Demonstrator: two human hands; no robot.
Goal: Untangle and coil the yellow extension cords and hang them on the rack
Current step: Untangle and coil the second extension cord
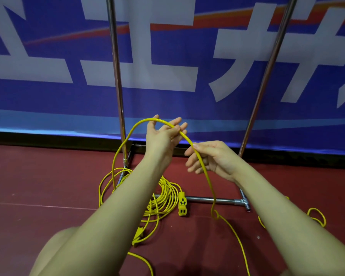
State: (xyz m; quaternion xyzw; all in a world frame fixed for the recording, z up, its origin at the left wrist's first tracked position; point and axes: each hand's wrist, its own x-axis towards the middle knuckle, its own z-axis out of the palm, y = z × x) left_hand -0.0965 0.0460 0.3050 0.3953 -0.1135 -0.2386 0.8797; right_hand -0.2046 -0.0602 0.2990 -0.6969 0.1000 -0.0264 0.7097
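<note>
Both hands up in front of the rack (211, 200), working one yellow cord (204, 170). Left hand (161, 134): palm up, cord arcs over the fingers, thumb seems to pin it at the fingertips, a loose grip, other fingers mostly straight. Right hand (209, 158): cord runs down across the fingers, thumb and forefinger pinch it near the top, remaining fingers relaxed.

From the left hand the cord drops to the floor (48, 176) into a messy cord pile (161, 198) at the foot of the rack's left post, with a yellow socket block (182, 204) touching the base bar. From the right hand it hangs down, kinks into a small knot-like loop (215, 213) just in front of the base bar, then trails toward the bottom edge. More cord loops (317, 216) lie on the floor at the right, behind the right forearm.

Risks, as judgement: pulling slack through could tighten that small loop into a real knot; strands in the pile may snag round the rack's base bar or post; light grip on the left could let the arc slip off.

Containers: none visible. Nothing seen hanging on the rack; top bar out of view.
</note>
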